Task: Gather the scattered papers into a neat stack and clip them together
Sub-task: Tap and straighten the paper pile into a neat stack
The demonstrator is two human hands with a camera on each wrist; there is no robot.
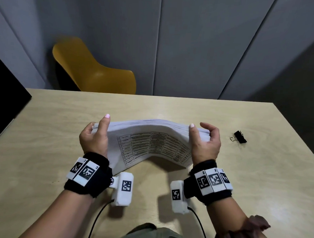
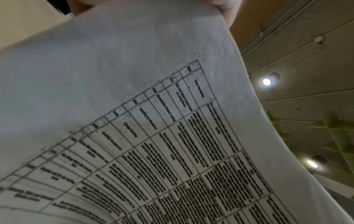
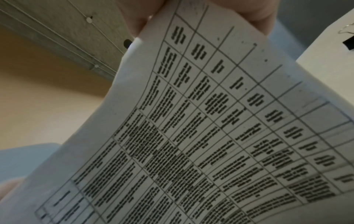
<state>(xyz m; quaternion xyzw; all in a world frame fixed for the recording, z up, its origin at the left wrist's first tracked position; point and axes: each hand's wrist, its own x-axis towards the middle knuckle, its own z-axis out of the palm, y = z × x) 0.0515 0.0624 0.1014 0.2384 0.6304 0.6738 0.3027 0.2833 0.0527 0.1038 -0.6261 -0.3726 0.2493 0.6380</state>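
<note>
Grey wall panels [image 1: 191, 44] are standing behind a pale wooden table [image 1: 53, 118], and over that table the left hand [image 1: 93, 139] is gripping the left short edge of the papers [image 1: 151, 145], thumb lying on top and fingers curling underneath. The right hand [image 1: 204, 142] is gripping the opposite edge the same way, thumb on top, fingers wrapping the far side. Between them the stack is arching upward in the middle, its near corners drooping toward the table, so it is being carried just above the surface rather than lying flat.

Both wrist views are showing only the printed table on the top sheet, bowing away from the camera.

I judge the sheets to be light, limp and slick against one another; a squeeze at the two ends is buckling them, and loose sheets could fan or slide out. Taking hold along the long sides, or tapping an edge on the table, would probably square them better.

Outward to the right, a black binder clip [image 1: 239, 137] is lying on the table, well apart from the papers. Beyond the far edge, a yellow chair [image 1: 93, 69] is waiting.
</note>
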